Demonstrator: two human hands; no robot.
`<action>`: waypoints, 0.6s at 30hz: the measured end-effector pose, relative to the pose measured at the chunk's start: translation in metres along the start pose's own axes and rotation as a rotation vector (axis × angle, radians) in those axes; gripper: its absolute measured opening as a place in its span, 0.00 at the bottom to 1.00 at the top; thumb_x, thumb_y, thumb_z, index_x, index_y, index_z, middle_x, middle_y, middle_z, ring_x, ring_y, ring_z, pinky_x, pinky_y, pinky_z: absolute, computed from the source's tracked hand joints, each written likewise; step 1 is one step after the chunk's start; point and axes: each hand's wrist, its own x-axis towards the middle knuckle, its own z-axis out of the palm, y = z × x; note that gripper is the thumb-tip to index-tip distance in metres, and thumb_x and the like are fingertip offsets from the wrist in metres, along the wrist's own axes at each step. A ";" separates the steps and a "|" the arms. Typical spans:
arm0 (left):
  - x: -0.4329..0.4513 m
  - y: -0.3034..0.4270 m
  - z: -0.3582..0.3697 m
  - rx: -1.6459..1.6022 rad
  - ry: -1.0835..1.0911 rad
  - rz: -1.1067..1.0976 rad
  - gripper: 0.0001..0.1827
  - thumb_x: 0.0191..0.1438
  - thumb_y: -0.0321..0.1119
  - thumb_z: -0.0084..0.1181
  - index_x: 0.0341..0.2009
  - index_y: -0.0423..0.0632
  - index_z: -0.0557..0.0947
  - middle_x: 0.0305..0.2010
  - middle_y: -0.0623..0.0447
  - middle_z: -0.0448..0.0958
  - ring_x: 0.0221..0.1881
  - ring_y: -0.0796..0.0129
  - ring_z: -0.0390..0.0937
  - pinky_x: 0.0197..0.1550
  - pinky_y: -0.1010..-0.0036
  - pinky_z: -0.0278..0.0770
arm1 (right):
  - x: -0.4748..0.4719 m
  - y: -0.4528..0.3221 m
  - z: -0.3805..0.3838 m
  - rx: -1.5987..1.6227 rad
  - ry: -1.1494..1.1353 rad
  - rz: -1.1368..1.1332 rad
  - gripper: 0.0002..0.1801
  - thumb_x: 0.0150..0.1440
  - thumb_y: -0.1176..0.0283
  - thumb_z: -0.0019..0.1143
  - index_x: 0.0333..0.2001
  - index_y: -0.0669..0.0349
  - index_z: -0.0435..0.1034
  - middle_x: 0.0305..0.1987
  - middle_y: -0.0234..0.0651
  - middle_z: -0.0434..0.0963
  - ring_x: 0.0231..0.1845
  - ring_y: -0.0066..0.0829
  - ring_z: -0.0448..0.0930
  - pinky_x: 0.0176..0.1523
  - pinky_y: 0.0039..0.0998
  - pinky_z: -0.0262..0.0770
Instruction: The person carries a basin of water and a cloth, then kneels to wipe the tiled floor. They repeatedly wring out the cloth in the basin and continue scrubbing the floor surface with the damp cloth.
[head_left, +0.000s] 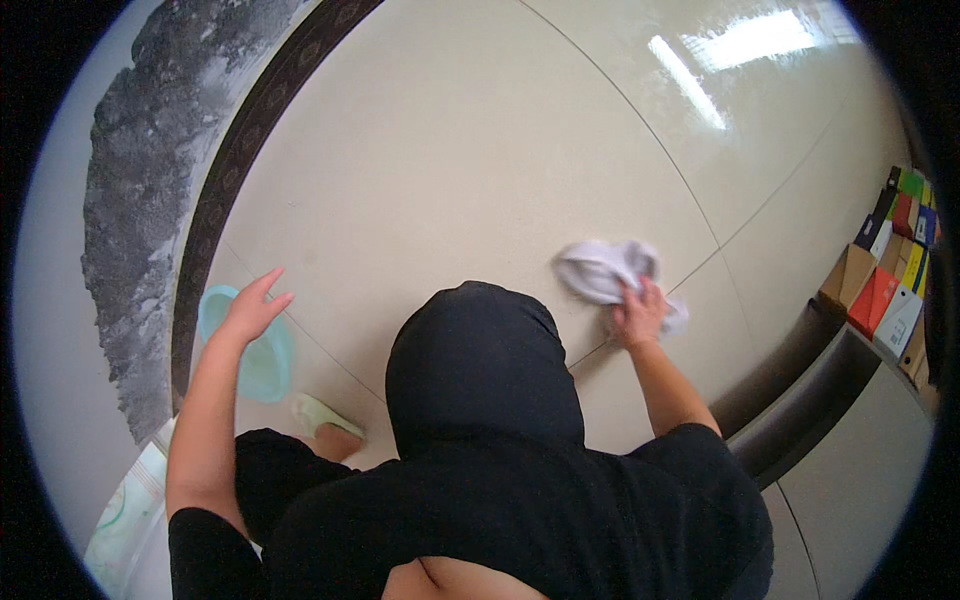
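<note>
My right hand (640, 311) is on a crumpled whitish cloth (600, 271) against the beige tiled floor (450, 165), with its fingers over the fabric. The cloth is slightly blurred, and a corner of it sticks out past the wrist side. To the left, my left hand (255, 307) hangs with thumb and fingers apart and nothing in it. Below that hand stands a light aqua plastic basin (271, 360), partly hidden by the forearm. Whether the hand touches the basin's rim, I cannot tell.
A dark skirting strip (247, 150) borders the wall, whose plaster (142, 187) has peeled to grey. Several cardboard boxes (874, 300) are stacked at the right, near a dark curved furniture edge (810, 405). A pale green slipper (322, 415) shows on my foot. A patterned plastic bag (127, 502) stands lower left.
</note>
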 end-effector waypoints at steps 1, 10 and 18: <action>0.012 0.008 0.019 -0.040 0.017 0.007 0.30 0.50 0.43 0.53 0.57 0.48 0.65 0.57 0.40 0.64 0.58 0.52 0.62 0.58 0.66 0.60 | -0.008 0.030 0.018 -0.054 0.057 0.180 0.33 0.41 0.63 0.52 0.57 0.39 0.61 0.61 0.43 0.57 0.61 0.47 0.56 0.61 0.46 0.49; 0.013 0.052 0.082 0.141 -0.191 0.423 0.28 0.50 0.41 0.53 0.55 0.47 0.67 0.56 0.43 0.66 0.56 0.54 0.63 0.58 0.66 0.60 | 0.205 -0.002 0.006 -0.035 0.600 0.356 0.33 0.44 0.50 0.53 0.54 0.46 0.63 0.55 0.50 0.65 0.56 0.48 0.63 0.57 0.46 0.56; 0.055 0.043 0.031 0.001 0.162 0.132 0.27 0.51 0.44 0.51 0.55 0.50 0.67 0.53 0.43 0.68 0.52 0.52 0.67 0.53 0.65 0.65 | 0.076 -0.254 0.026 0.187 0.061 -0.558 0.28 0.37 0.69 0.57 0.47 0.38 0.68 0.57 0.36 0.63 0.51 0.45 0.66 0.49 0.43 0.65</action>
